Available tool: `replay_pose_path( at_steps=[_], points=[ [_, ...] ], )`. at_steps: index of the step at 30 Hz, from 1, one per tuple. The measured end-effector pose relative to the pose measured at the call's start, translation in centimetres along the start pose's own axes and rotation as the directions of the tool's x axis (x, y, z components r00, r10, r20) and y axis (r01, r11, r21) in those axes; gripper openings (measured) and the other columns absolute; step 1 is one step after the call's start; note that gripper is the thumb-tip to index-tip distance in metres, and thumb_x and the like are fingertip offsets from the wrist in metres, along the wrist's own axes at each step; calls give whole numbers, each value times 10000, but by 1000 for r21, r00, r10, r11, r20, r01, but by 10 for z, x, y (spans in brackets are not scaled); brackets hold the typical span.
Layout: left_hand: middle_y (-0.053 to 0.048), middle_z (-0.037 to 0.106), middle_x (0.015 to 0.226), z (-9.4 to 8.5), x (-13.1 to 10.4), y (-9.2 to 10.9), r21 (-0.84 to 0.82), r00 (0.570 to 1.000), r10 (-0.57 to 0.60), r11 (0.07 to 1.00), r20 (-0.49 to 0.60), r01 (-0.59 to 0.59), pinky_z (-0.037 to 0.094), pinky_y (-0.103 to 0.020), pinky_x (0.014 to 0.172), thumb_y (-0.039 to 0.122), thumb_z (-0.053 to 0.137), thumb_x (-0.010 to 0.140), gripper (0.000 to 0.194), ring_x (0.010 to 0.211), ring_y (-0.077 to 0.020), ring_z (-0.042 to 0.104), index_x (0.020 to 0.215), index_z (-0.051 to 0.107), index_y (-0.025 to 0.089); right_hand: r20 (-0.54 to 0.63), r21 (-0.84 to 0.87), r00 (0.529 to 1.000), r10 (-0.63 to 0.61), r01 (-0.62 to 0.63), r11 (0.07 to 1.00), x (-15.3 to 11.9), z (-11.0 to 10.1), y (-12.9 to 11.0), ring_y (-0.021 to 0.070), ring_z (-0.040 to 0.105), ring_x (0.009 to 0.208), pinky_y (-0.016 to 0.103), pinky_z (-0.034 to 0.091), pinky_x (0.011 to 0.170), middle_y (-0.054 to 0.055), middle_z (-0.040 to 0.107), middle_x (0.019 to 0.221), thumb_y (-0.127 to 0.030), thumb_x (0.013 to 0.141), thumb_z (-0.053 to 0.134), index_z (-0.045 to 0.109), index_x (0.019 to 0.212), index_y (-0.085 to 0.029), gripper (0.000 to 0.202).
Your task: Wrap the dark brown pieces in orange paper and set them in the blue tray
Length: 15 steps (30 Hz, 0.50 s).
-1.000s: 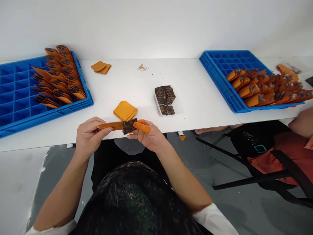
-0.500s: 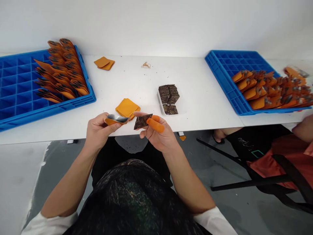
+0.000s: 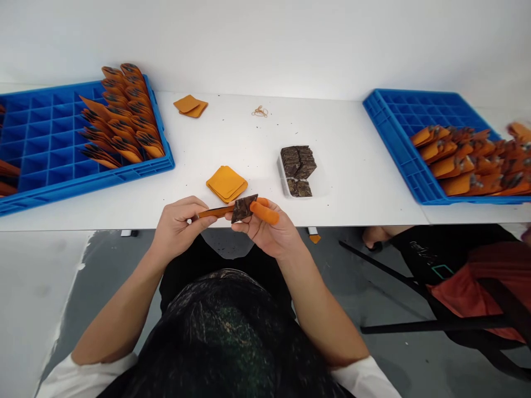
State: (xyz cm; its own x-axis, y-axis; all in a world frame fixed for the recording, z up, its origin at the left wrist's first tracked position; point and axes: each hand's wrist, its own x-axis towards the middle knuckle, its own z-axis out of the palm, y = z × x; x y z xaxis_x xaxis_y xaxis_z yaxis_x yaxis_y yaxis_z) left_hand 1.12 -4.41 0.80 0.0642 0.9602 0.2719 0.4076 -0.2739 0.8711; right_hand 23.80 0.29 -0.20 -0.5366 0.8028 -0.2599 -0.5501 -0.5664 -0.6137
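Observation:
My left hand pinches a small orange pouch, seen nearly edge-on, its mouth toward the right. My right hand, with an orange cover on one finger, holds a thin dark brown square piece against the pouch's right end. Just behind my hands a stack of orange pouches lies on the white table. To the right of it stands a clear container with upright rows of dark squares and a few lying flat in front.
A blue divided crate with filled pouches stands left, another blue crate right. Two pouches and some rubber bands lie toward the back. A seated person is at the right beside black chair legs.
The pouch in my left hand has turned from showing its open silvery mouth to nearly edge-on, and now meets the dark piece. The whole view has shifted slightly.

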Motion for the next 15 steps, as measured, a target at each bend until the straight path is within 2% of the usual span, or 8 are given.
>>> replay_pose_path(
  at_steps=[3,5,7,10,12,15],
  points=[
    [-28,687,736,0,-3,1,12,996,-1,1000,-94,2,418,-273,583,320,831,881,247,639,-136,577,683,738,204,12,-68,1000,-28,29,997,-1,3,-3,219,820,787,310,673,615,0,834,885,-476,653,1026,786,837,-264,369],
    [-11,647,694,3,-3,1,-18,989,-14,1000,-147,12,397,-274,567,305,859,843,316,612,-128,545,615,668,198,-16,-157,990,-142,138,978,-5,6,-10,197,797,738,273,619,543,-9,820,884,-515,670,1006,793,841,-278,362],
    [-3,629,682,6,-2,0,-47,984,-31,999,-173,23,387,-274,561,294,871,820,349,602,-123,531,592,627,194,-26,-316,949,-314,290,903,-13,12,-18,159,757,711,263,583,534,-2,816,972,-530,726,966,810,842,-290,309],
    [1,627,673,8,1,0,-54,985,-34,998,-171,25,380,-273,556,280,863,814,341,596,-119,531,589,621,194,103,-588,850,-516,471,658,-27,29,-31,156,718,787,307,599,635,26,796,1061,-453,832,898,839,860,-305,162],
    [-1,639,672,8,2,1,-35,985,-27,999,-169,21,371,-272,551,275,852,815,312,595,-120,532,599,641,197,238,-708,789,-566,540,456,-35,40,-35,166,700,823,322,595,670,31,781,996,-355,877,857,854,898,-316,45],
    [-5,659,690,8,2,0,-10,985,-26,1000,-168,24,364,-273,549,277,845,825,280,599,-120,529,621,668,202,389,-800,719,-577,574,176,-38,50,-37,150,674,778,310,578,657,28,772,946,-255,924,803,864,974,-314,98]
  ],
)
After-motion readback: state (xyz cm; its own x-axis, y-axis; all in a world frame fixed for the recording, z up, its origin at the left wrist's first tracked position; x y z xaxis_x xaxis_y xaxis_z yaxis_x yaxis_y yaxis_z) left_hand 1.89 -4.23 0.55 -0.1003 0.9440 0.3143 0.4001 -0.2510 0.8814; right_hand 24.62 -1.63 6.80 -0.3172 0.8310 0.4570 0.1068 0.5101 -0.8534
